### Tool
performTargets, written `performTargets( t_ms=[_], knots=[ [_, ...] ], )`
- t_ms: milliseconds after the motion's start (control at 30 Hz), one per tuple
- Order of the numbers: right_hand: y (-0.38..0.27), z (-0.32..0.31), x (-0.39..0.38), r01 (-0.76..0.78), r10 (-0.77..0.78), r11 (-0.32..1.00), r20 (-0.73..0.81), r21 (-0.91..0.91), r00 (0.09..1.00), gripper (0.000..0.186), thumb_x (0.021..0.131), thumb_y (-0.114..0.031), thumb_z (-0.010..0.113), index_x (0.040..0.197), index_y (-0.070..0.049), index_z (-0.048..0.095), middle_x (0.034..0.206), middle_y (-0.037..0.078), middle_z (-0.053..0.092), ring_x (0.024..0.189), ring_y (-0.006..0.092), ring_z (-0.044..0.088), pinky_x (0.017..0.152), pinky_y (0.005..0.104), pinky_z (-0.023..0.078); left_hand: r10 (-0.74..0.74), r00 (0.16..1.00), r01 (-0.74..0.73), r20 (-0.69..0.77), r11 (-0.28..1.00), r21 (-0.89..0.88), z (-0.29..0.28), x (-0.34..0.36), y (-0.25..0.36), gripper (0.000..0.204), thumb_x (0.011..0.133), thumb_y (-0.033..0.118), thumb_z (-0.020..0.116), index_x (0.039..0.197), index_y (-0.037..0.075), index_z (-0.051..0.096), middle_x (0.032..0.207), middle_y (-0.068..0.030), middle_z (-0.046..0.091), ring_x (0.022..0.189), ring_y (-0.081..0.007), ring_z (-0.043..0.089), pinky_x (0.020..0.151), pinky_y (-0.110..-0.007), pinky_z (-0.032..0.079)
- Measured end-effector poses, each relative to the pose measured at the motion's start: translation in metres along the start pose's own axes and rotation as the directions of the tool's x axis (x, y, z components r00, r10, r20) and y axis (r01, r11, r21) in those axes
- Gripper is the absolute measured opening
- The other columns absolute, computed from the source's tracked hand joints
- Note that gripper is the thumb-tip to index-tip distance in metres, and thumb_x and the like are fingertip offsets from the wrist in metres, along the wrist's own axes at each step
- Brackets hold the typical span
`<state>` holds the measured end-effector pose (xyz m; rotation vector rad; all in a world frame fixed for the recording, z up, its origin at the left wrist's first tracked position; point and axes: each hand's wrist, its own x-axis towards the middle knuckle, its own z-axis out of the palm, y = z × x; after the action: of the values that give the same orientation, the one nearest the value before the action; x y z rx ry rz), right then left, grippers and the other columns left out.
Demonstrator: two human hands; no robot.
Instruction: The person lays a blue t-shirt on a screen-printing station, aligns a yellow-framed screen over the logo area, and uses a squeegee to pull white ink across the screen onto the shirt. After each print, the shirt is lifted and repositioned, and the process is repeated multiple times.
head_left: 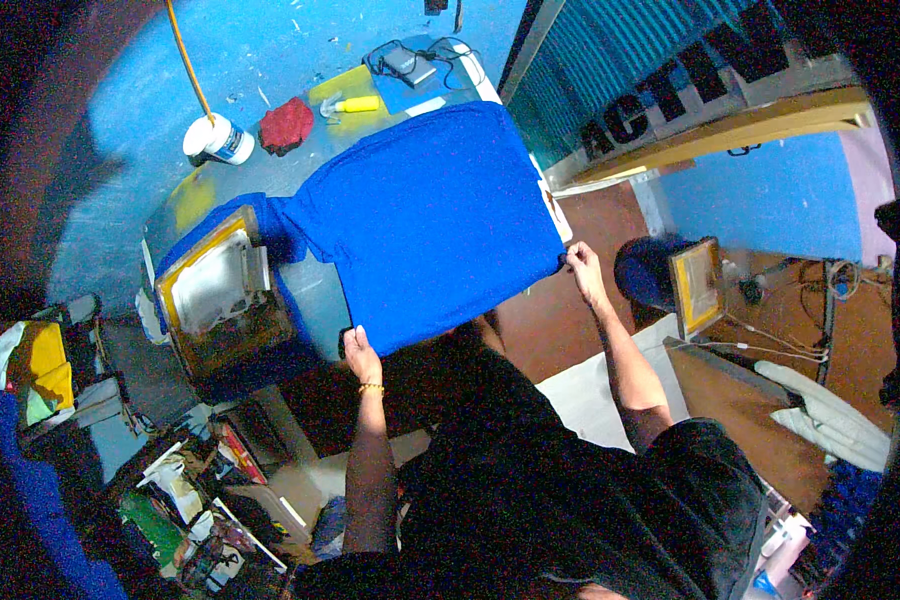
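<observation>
A bright blue garment, seemingly a T-shirt, lies spread over the table in front of me, its sleeve part bunched at the left. My left hand pinches its near left corner, fingers closed on the cloth. At the near right corner, my right hand grips the fabric between thumb and fingers. Between the hands the near edge runs fairly straight. Left of the garment, a wood-edged printing screen with white and yellow smears rests on more blue cloth.
Along the table's back are a white tub, a crumpled red cloth, a yellow-handled tool and a dark device with a cable. Clutter piles up at lower left. Another framed screen stands on the right, near loose cables.
</observation>
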<state>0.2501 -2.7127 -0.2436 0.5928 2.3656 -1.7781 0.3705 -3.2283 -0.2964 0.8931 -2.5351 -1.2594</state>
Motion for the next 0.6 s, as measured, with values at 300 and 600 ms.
performTargets(
  t_ms=[300,600],
  knots=[
    [-0.035,-0.008,0.004,0.319,-0.324,0.900,0.033,-0.297,0.945,0.010,0.085,-0.004,0.068,0.084,-0.006,0.058,0.078,0.005,0.058,0.073,0.0177,0.058,0.072,0.0323,0.050,-0.022,0.998,0.021,0.057,0.999,0.026,-0.011,0.001,0.005,0.033,0.109,0.031,0.056,0.098,0.000,0.059,0.086,-0.0148,0.060,0.078,-0.0308,0.056,0.078,-0.044,0.047],
    [-0.032,-0.002,-0.004,-0.004,0.001,0.984,-0.020,-0.176,1.000,0.012,0.090,-0.005,0.066,0.082,-0.006,0.057,0.076,0.002,0.061,0.071,0.0127,0.063,0.067,0.0295,0.053,0.029,0.997,-0.028,0.068,1.000,-0.012,-0.012,0.002,0.008,0.037,0.110,0.032,0.054,0.089,0.002,0.053,0.082,-0.0088,0.056,0.077,-0.0217,0.049,0.076,-0.040,0.045]
  ],
)
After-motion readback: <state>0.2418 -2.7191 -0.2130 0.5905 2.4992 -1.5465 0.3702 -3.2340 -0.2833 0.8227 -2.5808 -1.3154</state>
